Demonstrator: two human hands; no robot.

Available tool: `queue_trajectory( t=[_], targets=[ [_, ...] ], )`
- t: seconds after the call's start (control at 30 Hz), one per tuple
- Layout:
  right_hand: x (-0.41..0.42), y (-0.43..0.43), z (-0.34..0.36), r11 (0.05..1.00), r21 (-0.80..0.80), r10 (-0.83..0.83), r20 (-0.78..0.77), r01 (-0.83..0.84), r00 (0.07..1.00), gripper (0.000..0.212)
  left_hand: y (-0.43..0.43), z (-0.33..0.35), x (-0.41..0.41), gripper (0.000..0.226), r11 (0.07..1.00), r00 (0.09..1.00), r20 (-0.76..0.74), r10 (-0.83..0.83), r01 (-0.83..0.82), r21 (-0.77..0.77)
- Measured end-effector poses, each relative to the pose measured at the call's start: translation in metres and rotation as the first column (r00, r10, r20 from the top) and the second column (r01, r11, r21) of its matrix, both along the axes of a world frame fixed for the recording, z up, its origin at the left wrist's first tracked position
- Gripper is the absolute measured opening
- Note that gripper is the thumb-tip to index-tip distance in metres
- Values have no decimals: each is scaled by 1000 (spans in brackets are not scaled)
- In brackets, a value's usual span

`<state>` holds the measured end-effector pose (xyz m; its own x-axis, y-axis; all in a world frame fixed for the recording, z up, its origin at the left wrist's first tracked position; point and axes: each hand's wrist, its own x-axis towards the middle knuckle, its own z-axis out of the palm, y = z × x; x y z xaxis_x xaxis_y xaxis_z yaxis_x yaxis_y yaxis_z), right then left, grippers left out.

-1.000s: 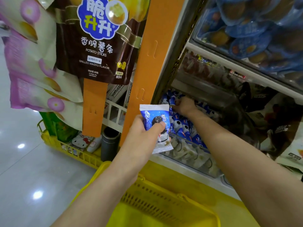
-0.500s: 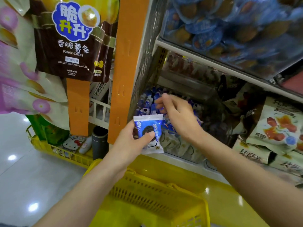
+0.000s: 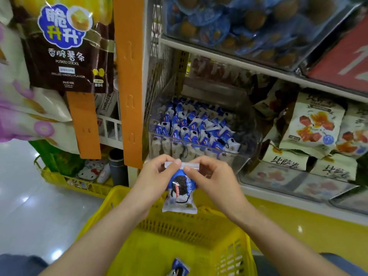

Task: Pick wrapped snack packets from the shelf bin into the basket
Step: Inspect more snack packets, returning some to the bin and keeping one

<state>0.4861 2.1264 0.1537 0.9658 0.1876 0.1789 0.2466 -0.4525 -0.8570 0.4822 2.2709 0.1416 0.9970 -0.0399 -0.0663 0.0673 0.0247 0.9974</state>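
Observation:
A blue-and-white wrapped snack packet (image 3: 180,193) with a dark cookie picture hangs above the yellow basket (image 3: 235,255). My left hand (image 3: 154,177) and my right hand (image 3: 211,178) both pinch its top sealed edge. One more blue packet (image 3: 179,268) lies on the basket's bottom. Behind my hands, a clear shelf bin (image 3: 245,156) holds several of the same blue-and-white packets (image 3: 196,127).
An orange upright strip (image 3: 130,76) stands left of the bin. A brown potato-stick bag (image 3: 65,46) hangs at upper left. White snack bags (image 3: 312,126) fill the shelf to the right. A second yellow basket (image 3: 65,182) sits on the grey floor at left.
My right hand has come out of the bin and joined my left hand on the packet's top edge. The packet has dropped lower, over the basket.

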Motion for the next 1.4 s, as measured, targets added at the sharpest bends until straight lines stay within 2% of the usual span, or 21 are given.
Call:
queue_trajectory(
  t=[0.1,0.17,0.23,0.3,0.4,0.5,0.57,0.63,0.7,0.77,0.83,0.9,0.97,1.03,1.13,1.27,1.4],
  targets=[
    [-7,-4,-3,981,-191,15,206,25,978,8,-5,-2,-3,20,999,998,-40,-40,40,-1],
    [-8,-7,-5,958,-286,56,292,31,955,3,-6,-2,-4,20,999,996,-69,-50,50,3],
    [-7,-9,-6,969,-241,23,294,51,956,6,-5,-2,-5,16,997,994,-83,-76,78,14],
    [-3,-12,-5,991,-70,-94,204,110,974,12,-2,-1,-6,23,989,988,-90,-127,134,68],
    [6,-18,2,953,198,-223,-63,231,973,12,1,1,-7,32,993,990,-87,-110,113,31],
    [10,-17,7,862,411,-184,-291,296,939,12,2,2,-6,21,999,999,-30,-36,37,36],
    [9,-14,6,821,486,-110,-382,300,918,8,4,1,-5,11,999,999,7,40,-40,24],
    [8,-14,3,878,415,-47,-420,239,906,4,8,-2,-2,10,989,989,34,145,-146,31],
    [7,-14,-3,979,182,-10,-419,95,908,23,11,-4,1,12,975,974,72,215,-218,35],
    [5,-12,-9,997,-37,44,-373,-63,927,45,14,-5,4,12,970,967,132,218,-230,79],
    [3,-10,-12,978,-146,106,-272,-149,957,60,14,-4,3,13,963,966,195,172,-207,175],
    [3,-8,-12,978,-119,149,-192,-174,970,57,11,-4,2,13,957,967,228,113,-167,236],
    [4,-6,-10,987,-35,152,-157,-159,976,35,9,-5,0,12,965,973,217,83,-133,224],
    [5,-5,-9,991,47,132,-168,-126,977,18,6,-5,-1,11,980,983,150,102,-125,153],
    [6,-5,-12,987,140,110,-265,-75,958,12,2,-7,-2,15,990,990,27,141,-142,18],
    [-1,-3,-19,987,42,160,-240,-154,958,22,1,-11,-4,16,984,990,87,114,-125,128],
    [-5,-1,-20,998,8,58,-94,-57,994,11,-1,-12,-5,18,961,990,142,17,-55,271]
  ],
)
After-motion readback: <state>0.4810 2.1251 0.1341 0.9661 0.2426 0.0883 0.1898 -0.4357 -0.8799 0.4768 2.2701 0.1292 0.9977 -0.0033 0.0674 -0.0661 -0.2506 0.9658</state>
